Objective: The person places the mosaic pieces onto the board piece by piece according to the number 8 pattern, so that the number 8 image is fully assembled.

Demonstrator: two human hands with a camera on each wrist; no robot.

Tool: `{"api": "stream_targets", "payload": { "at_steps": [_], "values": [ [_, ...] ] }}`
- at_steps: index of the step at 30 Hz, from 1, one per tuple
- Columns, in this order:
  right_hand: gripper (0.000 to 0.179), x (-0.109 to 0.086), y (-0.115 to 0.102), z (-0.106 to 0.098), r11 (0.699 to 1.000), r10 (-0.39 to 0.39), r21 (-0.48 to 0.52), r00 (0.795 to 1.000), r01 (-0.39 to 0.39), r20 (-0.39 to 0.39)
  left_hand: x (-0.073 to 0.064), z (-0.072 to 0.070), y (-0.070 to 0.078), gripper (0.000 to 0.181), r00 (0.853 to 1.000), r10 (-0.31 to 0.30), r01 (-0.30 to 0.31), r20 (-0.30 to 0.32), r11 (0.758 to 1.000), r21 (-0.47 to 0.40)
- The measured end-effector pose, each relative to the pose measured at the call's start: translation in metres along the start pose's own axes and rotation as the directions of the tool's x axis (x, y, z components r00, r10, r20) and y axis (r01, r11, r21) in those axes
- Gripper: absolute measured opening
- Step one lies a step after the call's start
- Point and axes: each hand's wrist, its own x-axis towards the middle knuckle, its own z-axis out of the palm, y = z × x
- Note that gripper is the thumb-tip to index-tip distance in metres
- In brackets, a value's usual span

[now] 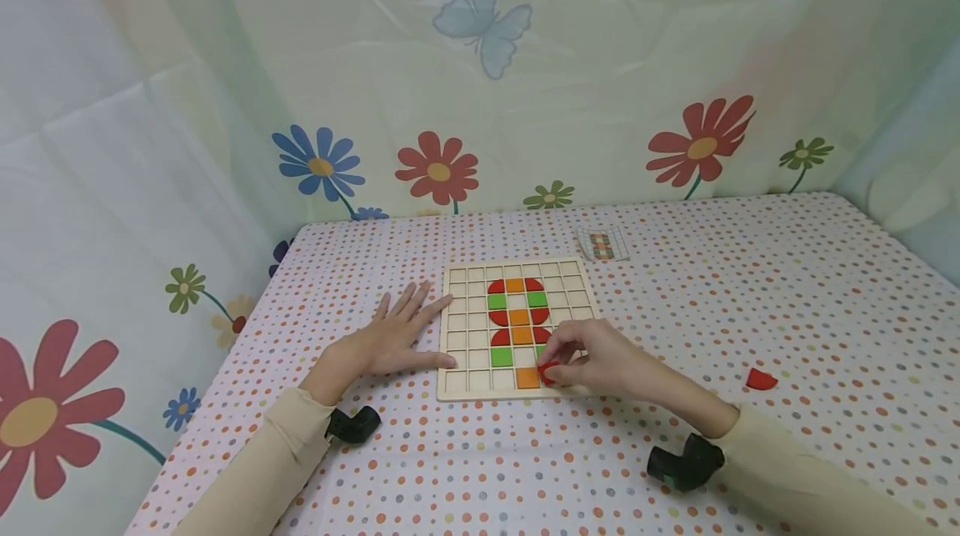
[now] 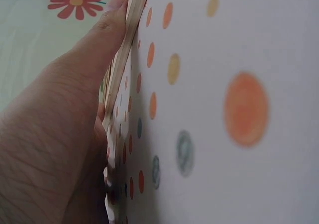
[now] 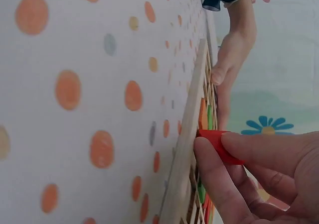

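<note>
A wooden grid board point(image 1: 468, 383) lies on the table with red, green and orange tiles set in its cells. My right hand point(image 1: 600, 357) pinches a red rounded tile point(image 3: 219, 145) between thumb and finger at the board's near edge. That tile is just right of an orange square tile point(image 1: 528, 378) in the bottom row. My left hand point(image 1: 397, 336) is spread flat at the board's left side, its thumb and a fingertip on the frame. In the left wrist view the thumb point(image 2: 107, 27) lies along the board's edge.
A loose red tile point(image 1: 761, 379) lies on the dotted tablecloth point(image 1: 465, 469) to the right. Behind the board's far right corner is a small pattern card point(image 1: 602, 244) showing coloured shapes. A flowered curtain point(image 1: 600, 61) hangs behind the table.
</note>
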Motion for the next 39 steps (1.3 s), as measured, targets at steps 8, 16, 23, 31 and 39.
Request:
{"api": "stream_targets", "payload": {
  "at_steps": [8, 16, 23, 31, 39],
  "values": [
    [0.012, 0.0, -0.002, 0.0, 0.987, -0.042, -0.159, 0.998, 0.034, -0.048, 0.0, -0.001, 0.0, 0.104, 1.0, -0.006, 0.006, 0.002, 1.0, -0.001],
    [0.01, 0.001, -0.006, 0.002, 0.974, -0.036, -0.223, 0.999, 0.029, -0.028, 0.001, -0.001, -0.001, 0.106, 1.0, -0.003, 0.003, 0.004, 1.0, 0.0],
    [0.009, 0.002, -0.008, 0.005, 0.965, -0.052, -0.257, 0.999, 0.048, -0.007, 0.001, 0.0, 0.001, 0.103, 1.0, -0.011, 0.011, -0.002, 1.0, 0.004],
    [0.016, -0.006, -0.002, -0.013, 0.983, -0.045, -0.175, 0.998, 0.053, 0.046, 0.001, -0.001, 0.002, 0.104, 1.0, -0.009, 0.009, 0.0, 1.0, -0.009],
    [0.013, -0.031, 0.012, -0.052, 0.977, 0.041, -0.212, 0.999, -0.034, 0.029, 0.0, 0.0, 0.0, 0.103, 1.0, 0.0, 0.0, -0.002, 1.0, -0.005]
  ]
}}
